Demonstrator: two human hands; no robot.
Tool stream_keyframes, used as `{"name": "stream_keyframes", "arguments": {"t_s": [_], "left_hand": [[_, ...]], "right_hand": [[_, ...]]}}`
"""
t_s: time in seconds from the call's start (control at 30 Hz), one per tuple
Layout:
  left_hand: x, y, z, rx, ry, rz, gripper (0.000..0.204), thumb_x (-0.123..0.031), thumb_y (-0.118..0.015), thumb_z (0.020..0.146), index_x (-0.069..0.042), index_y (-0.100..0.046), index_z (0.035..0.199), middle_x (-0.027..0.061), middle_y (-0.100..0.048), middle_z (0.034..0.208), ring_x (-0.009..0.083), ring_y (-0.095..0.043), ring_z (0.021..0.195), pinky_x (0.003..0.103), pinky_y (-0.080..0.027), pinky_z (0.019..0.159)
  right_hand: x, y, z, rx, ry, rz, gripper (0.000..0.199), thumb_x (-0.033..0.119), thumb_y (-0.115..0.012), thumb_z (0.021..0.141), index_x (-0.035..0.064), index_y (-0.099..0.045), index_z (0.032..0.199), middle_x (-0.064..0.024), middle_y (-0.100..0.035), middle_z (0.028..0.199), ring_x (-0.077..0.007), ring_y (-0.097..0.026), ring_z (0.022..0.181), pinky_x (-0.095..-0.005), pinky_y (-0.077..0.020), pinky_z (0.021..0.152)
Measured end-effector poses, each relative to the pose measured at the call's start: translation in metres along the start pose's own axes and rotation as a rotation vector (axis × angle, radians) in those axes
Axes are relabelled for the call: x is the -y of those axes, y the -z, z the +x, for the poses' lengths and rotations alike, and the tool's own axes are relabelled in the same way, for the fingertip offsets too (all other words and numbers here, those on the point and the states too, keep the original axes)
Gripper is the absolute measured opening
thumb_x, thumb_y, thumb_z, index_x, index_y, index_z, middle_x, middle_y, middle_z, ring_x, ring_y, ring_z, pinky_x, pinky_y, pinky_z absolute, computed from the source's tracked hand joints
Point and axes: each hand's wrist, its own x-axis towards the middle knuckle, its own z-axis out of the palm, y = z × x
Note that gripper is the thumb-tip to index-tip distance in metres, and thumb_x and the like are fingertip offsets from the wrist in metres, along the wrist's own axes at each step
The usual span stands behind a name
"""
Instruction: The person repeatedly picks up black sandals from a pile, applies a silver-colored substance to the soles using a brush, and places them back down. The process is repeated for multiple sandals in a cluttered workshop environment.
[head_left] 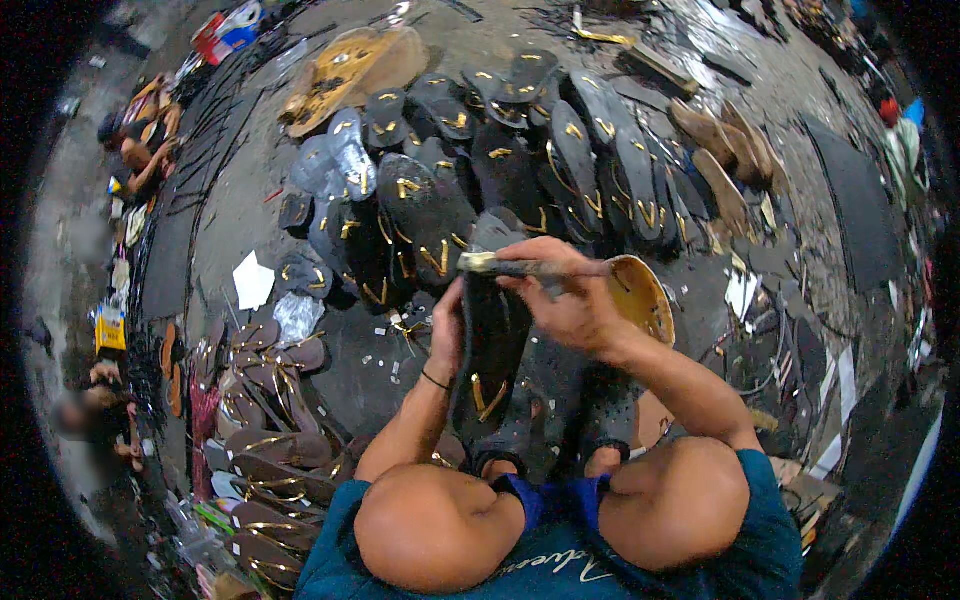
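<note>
A black sandal with a gold V-shaped trim stands lengthwise in front of my knees. My left hand grips it along its left edge, fingers partly hidden behind it. In my right hand is a brush with a dark, worn handle, held nearly level. Its pale, crusted tip is over the sandal's far end; whether it touches cannot be made out. Just right of my right hand sits a bowl with a yellowish-brown coating inside.
Many black sandals with gold trims crowd the ground ahead. Brown sandals are piled at the left. Beyond lies a yellow-brown board; loose brown soles are at the far right. Scraps and a white paper piece litter the floor. Other people sit at the far left.
</note>
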Motion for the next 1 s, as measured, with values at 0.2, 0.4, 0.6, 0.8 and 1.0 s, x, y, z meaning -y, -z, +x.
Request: {"name": "stream_keyframes", "arguments": {"t_s": [0.2,0.4,0.6,0.8,1.0], "left_hand": [[0.018,-0.024,-0.013,-0.222,-0.015,0.074,0.048,-0.034,-0.034,0.1,-0.001,-0.051,0.132,0.0151,-0.061,0.123,0.0282,-0.064,0.105,0.042,-0.053,0.092],[0.008,-0.007,-0.011,-0.208,-0.103,0.217,0.053,-0.039,-0.034,0.1,0.0,-0.053,0.13,0.0165,-0.061,0.125,0.0297,-0.062,0.109,0.044,-0.051,0.095],[0.01,-0.029,-0.011,-0.462,-0.103,0.718,0.058,-0.047,-0.035,0.098,-0.003,-0.051,0.132,0.0142,-0.059,0.127,0.0307,-0.059,0.113,0.046,-0.049,0.097],[0.018,-0.042,-0.011,-0.2,-0.08,0.187,0.057,-0.042,-0.033,0.099,-0.003,-0.044,0.14,0.0181,-0.053,0.136,0.0329,-0.057,0.119,0.045,-0.047,0.101],[0.005,-0.036,-0.004,-0.081,-0.156,0.174,0.058,-0.04,-0.032,0.1,0.0,-0.042,0.14,0.0181,-0.049,0.14,0.0339,-0.053,0.123,0.047,-0.044,0.104]], "right_hand": [[-0.022,0.018,0.015,-0.114,0.054,-0.175,0.026,0.003,-0.068,0.079,0.0102,-0.068,0.105,-0.0116,-0.07,0.094,-0.0323,-0.067,0.087,-0.0421,-0.0518,0.077],[-0.018,0.031,-0.006,-0.183,-0.096,-0.027,0.026,-0.002,-0.067,0.08,0.0056,-0.067,0.105,-0.0108,-0.069,0.095,-0.0293,-0.065,0.097,-0.0386,-0.0505,0.083],[0.006,0.008,-0.026,0.008,0.109,-0.103,0.03,0.002,-0.066,0.074,0.0107,-0.068,0.102,-0.0137,-0.067,0.104,-0.0347,-0.064,0.09,-0.0386,-0.0495,0.072],[-0.013,0.049,0.02,-0.163,-0.172,0.019,0.02,0.012,-0.068,0.088,0.0002,-0.065,0.105,-0.0124,-0.069,0.091,-0.0226,-0.067,0.086,-0.0335,-0.0512,0.079],[-0.025,0.062,0.034,-0.146,-0.082,0.055,0.02,0.006,-0.068,0.083,0.0038,-0.067,0.103,-0.0105,-0.07,0.094,-0.0239,-0.069,0.088,-0.0339,-0.0536,0.078]]}}
